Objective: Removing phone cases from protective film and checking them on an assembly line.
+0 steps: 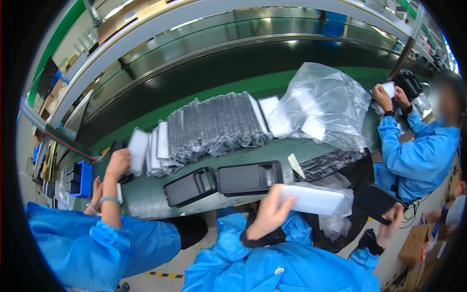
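My left hand (pixel 267 214) is closed on one end of a white, rounded rectangular slab (pixel 317 200), phone-like in shape, held level above the table's near edge. Out to the right, my right hand (pixel 390 221) grips a flat black rectangular piece (pixel 373 199) by its lower corner; the hand is somewhat blurred. In front of me on the green table lie a black shell with a cutout (pixel 245 178) and a second black shell (pixel 187 189), tilted beside it. Crumpled clear plastic (pixel 339 221) hangs just behind the white slab.
A long row of plastic-wrapped pieces (pixel 214 124) crosses the table, with a large clear bag (pixel 326 104) at its right. Co-workers in blue work on both sides: one hand (pixel 118 163) at left, another pair of hands (pixel 384 97) at right. Cardboard boxes (pixel 413 246) stand lower right.
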### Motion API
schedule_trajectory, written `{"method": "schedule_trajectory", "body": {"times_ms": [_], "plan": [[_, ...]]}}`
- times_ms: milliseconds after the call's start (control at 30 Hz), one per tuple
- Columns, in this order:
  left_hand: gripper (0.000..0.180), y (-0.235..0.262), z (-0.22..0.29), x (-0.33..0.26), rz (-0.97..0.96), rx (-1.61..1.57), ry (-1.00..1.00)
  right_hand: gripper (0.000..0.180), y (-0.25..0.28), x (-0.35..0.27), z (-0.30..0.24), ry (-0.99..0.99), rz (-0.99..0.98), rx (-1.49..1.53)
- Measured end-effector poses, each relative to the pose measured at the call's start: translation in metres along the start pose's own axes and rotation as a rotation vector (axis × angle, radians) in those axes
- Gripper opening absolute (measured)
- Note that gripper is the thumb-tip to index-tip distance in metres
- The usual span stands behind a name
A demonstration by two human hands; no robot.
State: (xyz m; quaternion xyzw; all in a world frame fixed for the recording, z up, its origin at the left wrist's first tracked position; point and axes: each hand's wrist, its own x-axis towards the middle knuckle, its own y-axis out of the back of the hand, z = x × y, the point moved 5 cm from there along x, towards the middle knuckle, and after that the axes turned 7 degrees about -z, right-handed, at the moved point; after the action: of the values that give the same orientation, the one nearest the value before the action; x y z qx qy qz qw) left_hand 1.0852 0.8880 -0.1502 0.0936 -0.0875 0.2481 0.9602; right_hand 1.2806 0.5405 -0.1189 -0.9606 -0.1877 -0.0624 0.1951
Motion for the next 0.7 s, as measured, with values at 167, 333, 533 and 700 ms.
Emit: {"method": "schedule_trajectory", "body": {"times_ms": [167, 333, 533, 700], "plan": [[0.041, -0.133, -0.056, 0.053, -0.299, 0.015, -0.056, 0.026, 0.076, -0.086, -0.079, 0.228, 0.492, -0.077], [0.051, -0.13, -0.029, 0.034, -0.524, 0.185, -0.202, 0.026, 0.035, -0.082, -0.042, 0.065, 0.426, -0.281], [0.066, -0.03, 0.065, 0.004, -0.264, 0.903, -0.607, 0.025, -0.114, -0.016, 0.086, -0.321, -0.003, -0.154], [0.082, 0.054, 0.061, 0.013, -0.308, 1.076, -0.218, 0.023, -0.265, 0.007, 0.123, -0.534, -0.802, -0.124]]}}
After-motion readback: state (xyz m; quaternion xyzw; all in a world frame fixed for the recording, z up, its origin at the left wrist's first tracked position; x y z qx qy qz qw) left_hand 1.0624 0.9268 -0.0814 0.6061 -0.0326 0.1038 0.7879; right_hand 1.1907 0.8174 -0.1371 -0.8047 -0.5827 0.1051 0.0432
